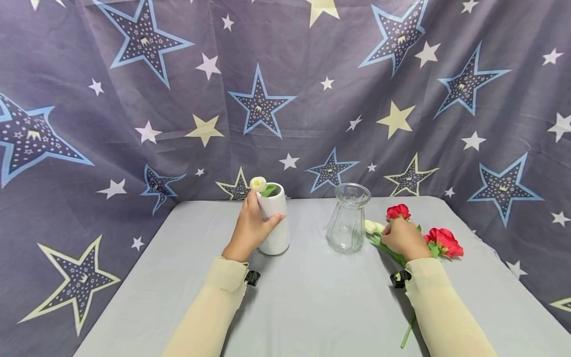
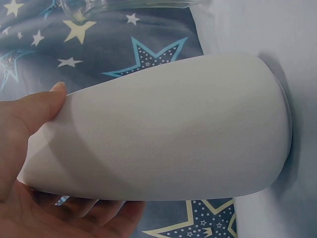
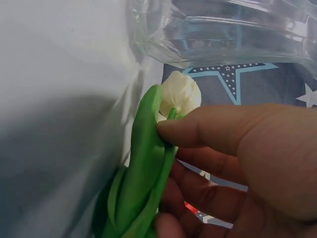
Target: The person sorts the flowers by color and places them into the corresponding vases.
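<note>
A white vase stands upright at centre left, holding a white tulip whose bloom and green leaf show at the rim. My left hand grips the vase near its top, thumb on the near side; in the left wrist view the vase fills the middle, fingers curled beneath it. On the right, my right hand pinches the stem of a white tulip just below its bloom, thumb against the green leaves. Two pale blooms show beside that hand in the head view.
A clear glass vase stands between the hands, close left of the tulip blooms. Red roses lie right of and behind the right hand. A green stem end shows near the right sleeve. A star-patterned cloth hangs behind the table.
</note>
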Action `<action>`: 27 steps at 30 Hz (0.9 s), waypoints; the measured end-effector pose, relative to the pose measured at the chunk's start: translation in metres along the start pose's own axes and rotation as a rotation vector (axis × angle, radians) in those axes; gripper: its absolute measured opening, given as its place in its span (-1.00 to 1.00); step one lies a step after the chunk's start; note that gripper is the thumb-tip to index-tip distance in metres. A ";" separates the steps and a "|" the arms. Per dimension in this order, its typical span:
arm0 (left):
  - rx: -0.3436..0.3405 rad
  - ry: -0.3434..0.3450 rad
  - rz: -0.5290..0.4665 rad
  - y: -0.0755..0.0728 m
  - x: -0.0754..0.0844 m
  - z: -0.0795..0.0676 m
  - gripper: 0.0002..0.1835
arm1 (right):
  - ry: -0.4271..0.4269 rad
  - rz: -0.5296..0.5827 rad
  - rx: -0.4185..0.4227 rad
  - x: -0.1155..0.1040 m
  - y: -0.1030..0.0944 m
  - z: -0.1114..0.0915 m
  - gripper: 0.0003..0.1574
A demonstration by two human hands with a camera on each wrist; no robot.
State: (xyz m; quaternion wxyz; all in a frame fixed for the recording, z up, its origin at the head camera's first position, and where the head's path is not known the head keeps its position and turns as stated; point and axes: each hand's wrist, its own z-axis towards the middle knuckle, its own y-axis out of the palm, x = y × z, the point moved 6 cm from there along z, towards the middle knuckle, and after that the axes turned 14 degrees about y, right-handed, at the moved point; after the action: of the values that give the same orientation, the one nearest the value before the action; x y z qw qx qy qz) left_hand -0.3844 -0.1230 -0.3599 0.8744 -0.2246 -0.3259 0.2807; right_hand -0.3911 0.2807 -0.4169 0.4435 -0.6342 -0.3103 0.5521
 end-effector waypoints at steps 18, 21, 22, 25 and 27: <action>-0.008 -0.005 0.008 0.000 0.000 -0.001 -0.08 | -0.022 0.026 0.039 -0.002 -0.015 -0.006 -0.53; -0.002 -0.001 0.008 0.000 0.000 -0.001 -0.08 | -0.034 0.035 0.053 -0.002 -0.017 -0.006 -0.53; -0.001 -0.001 0.010 0.001 0.000 -0.001 -0.08 | -0.035 0.034 0.054 -0.002 -0.017 -0.006 -0.54; 0.000 -0.001 0.008 0.001 -0.001 -0.001 -0.08 | -0.034 0.032 0.055 -0.002 -0.019 -0.006 -0.57; 0.000 -0.003 0.006 0.001 -0.001 0.000 -0.09 | -0.036 0.032 0.053 -0.003 -0.020 -0.006 -0.59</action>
State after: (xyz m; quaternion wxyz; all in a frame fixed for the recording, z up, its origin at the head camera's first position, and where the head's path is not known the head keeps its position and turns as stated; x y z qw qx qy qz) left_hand -0.3852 -0.1231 -0.3614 0.8730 -0.2249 -0.3267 0.2837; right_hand -0.3835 0.2847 -0.3973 0.4456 -0.6172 -0.2931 0.5784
